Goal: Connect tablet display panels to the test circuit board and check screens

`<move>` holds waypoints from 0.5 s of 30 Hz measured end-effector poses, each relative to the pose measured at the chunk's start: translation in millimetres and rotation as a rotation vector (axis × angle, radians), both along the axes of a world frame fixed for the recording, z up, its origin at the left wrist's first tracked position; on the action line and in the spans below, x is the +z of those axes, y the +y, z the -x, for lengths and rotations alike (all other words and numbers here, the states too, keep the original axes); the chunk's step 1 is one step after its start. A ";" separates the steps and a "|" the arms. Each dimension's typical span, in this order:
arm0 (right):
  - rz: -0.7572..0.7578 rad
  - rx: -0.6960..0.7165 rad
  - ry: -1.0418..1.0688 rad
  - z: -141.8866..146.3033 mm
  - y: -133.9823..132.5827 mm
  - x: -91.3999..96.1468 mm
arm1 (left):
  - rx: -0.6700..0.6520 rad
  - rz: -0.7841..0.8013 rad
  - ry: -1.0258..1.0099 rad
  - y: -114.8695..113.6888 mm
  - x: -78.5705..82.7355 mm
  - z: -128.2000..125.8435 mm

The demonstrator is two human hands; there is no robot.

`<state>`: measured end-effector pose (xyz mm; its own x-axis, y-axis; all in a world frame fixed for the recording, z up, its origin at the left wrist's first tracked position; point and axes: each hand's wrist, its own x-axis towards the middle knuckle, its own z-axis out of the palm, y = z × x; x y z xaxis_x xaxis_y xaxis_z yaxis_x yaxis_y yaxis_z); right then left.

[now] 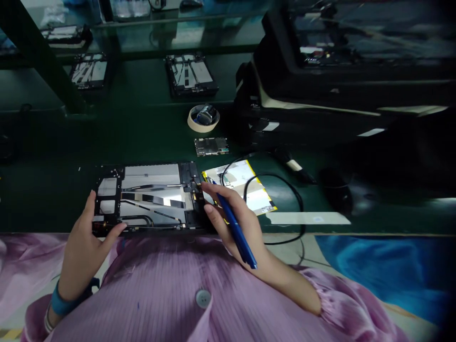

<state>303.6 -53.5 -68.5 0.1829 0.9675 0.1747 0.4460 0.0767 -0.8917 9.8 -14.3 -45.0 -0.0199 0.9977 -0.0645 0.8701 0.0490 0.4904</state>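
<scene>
An opened tablet (151, 197), its grey battery, flat cables and dark boards exposed, lies lengthwise at the table's front edge. My left hand (83, 237) grips its left end, thumb on the near edge and fingers at the far left side. A blue pen (235, 228) is held in my right hand (238, 213), slanting across the palm with its back end toward me. The thumb and index fingertip of that hand are at the tablet's right end, close to or touching it. Whether they pinch a small part there I cannot tell.
Right of the tablet lie a yellow-edged battery panel (249, 190), a black cable (301, 204) and a white strip (308, 218). Behind are a circuit board (212, 147), a tape roll (194, 124) and more opened tablets (190, 73). Dark equipment (320, 104) fills the right.
</scene>
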 end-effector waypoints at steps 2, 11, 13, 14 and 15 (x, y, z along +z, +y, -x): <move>0.025 0.014 0.069 -0.2 0.7 0.8 | 0.044 0.008 -0.031 -0.8 -1.9 0.7; -0.007 0.036 0.205 -3.3 4.7 -15.2 | 0.470 -0.038 -1.147 0.6 14.6 -3.2; -0.024 0.038 0.154 -2.8 8.1 -19.9 | 0.513 -0.093 -1.295 -3.4 13.4 -15.5; -0.029 0.051 0.129 -2.4 10.1 -21.3 | 0.555 -0.106 -1.349 -4.3 10.5 -22.0; -0.030 0.069 0.113 -2.1 11.9 -21.9 | 0.603 -0.104 -1.387 -4.1 6.5 -28.0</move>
<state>305.7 -41.6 -90.4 0.1366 0.9730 0.1862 0.3356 0.1314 -0.9328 37.8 -18.4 -38.5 -0.3993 0.8639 -0.3071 -0.4064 0.1335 0.9039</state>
